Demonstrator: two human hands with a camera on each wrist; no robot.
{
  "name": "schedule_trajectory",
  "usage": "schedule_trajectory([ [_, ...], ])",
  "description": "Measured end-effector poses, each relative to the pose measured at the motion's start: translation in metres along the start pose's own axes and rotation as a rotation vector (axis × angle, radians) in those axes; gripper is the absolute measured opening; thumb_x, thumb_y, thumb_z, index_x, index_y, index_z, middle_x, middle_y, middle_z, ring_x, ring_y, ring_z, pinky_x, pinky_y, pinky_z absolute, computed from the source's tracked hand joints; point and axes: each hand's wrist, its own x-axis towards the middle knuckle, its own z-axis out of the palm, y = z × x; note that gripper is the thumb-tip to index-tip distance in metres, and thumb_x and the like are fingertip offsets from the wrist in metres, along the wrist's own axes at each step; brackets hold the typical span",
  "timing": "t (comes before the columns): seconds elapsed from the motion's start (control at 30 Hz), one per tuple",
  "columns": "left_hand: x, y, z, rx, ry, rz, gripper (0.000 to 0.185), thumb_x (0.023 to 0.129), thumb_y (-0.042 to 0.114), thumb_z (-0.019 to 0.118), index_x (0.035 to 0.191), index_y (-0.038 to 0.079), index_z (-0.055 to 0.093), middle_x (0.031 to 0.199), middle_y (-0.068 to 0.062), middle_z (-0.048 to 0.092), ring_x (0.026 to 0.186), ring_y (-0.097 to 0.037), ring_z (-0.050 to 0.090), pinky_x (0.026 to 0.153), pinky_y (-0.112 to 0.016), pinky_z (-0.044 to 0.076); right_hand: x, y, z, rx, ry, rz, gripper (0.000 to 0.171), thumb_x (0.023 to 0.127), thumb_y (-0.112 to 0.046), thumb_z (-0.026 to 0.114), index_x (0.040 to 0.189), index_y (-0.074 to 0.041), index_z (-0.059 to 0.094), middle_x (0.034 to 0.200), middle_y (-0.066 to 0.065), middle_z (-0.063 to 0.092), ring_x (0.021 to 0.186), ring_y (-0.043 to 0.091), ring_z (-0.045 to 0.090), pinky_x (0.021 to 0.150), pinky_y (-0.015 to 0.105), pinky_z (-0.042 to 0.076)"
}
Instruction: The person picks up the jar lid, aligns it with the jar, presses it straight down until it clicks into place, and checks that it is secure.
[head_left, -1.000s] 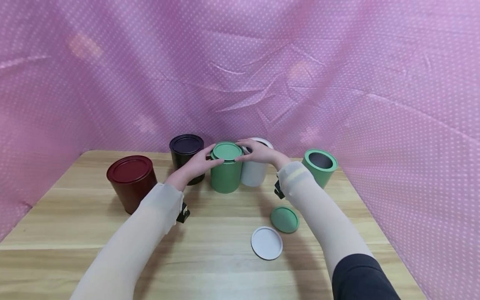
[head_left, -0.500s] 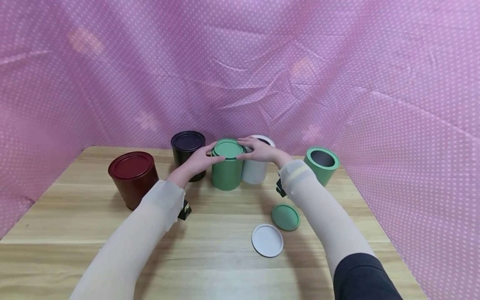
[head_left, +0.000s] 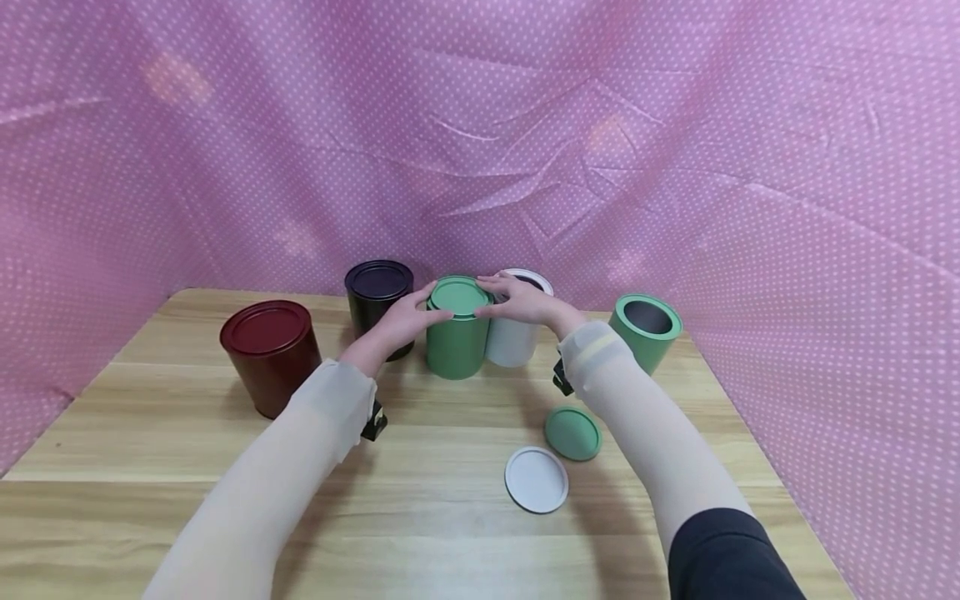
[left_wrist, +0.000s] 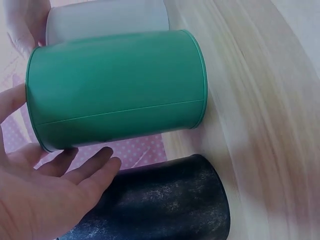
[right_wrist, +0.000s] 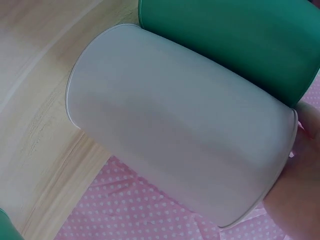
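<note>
A green lidded can [head_left: 457, 346] stands upright at the back of the table. My left hand [head_left: 397, 323] holds the left side of its lid [head_left: 459, 297], thumb at the front and index finger further back. On the right side my right hand [head_left: 525, 302] grips the same lid rim, its fingers passing over the mouth of the white can [head_left: 512, 342]. In the left wrist view, thumb and fingers meet the top edge of the green can [left_wrist: 117, 87], the other fingers spread near the black can [left_wrist: 170, 205]. The white can [right_wrist: 180, 120] hides part of my right hand [right_wrist: 300, 185].
A red lidded can [head_left: 272, 358] stands at left, a black lidded can [head_left: 379, 287] behind my left hand. An uncovered green can [head_left: 647, 333] is at right. A green lid [head_left: 573, 433] and a white lid [head_left: 536, 480] lie on the table [head_left: 420, 517]. Pink dotted cloth [head_left: 480, 125] hangs around.
The view has shifted slightly, so everything sits a little higher and further right. Both hands keep their place at the green can's lid; nothing else has visibly moved.
</note>
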Motion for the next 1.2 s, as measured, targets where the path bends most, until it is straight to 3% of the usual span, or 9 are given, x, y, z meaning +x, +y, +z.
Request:
schedule_trajectory([
  [0.27, -0.0019, -0.0001, -0.0010, 0.048, -0.033, 0.042, 0.077, 0.099, 0.036, 0.051, 0.156, 0.007, 0.009, 0.162, -0.014, 0.011, 0.150, -0.031, 0.011, 0.121, -0.050, 0.014, 0.0003, 0.0001, 0.0008, 0.029, 0.004, 0.037, 0.073, 0.090, -0.051, 0.060, 0.152, -0.026, 0.031, 0.162, -0.006, 0.019, 0.152, 0.025, -0.001, 0.119, 0.057, 0.008],
  [0.47, -0.0030, 0.0011, 0.0009, 0.031, -0.017, 0.033, 0.076, 0.098, 0.034, 0.052, 0.156, 0.009, 0.010, 0.162, -0.014, 0.014, 0.149, -0.031, 0.013, 0.121, -0.050, 0.015, 0.0008, -0.0012, 0.0010, 0.036, 0.004, 0.059, 0.072, 0.090, -0.052, 0.061, 0.152, -0.030, 0.032, 0.162, -0.005, 0.017, 0.152, 0.022, -0.001, 0.119, 0.058, 0.009],
  [1.07, -0.0081, 0.0054, 0.0030, -0.005, -0.005, -0.006, 0.075, 0.098, 0.036, 0.051, 0.157, 0.015, 0.010, 0.162, -0.013, 0.016, 0.149, -0.033, 0.014, 0.120, -0.052, 0.015, -0.0026, 0.0005, 0.0016, 0.041, 0.003, 0.023, 0.070, 0.092, -0.050, 0.058, 0.152, -0.026, 0.031, 0.162, -0.004, 0.018, 0.151, 0.023, 0.002, 0.119, 0.056, 0.012],
  [1.2, -0.0080, 0.0046, 0.0041, -0.008, 0.003, -0.014, 0.076, 0.097, 0.037, 0.051, 0.157, 0.016, 0.010, 0.161, -0.014, 0.017, 0.149, -0.034, 0.015, 0.120, -0.053, 0.015, -0.0034, 0.0005, 0.0020, 0.050, 0.009, 0.016, 0.070, 0.092, -0.049, 0.059, 0.152, -0.025, 0.032, 0.162, -0.002, 0.020, 0.150, 0.025, 0.011, 0.119, 0.055, 0.015],
])
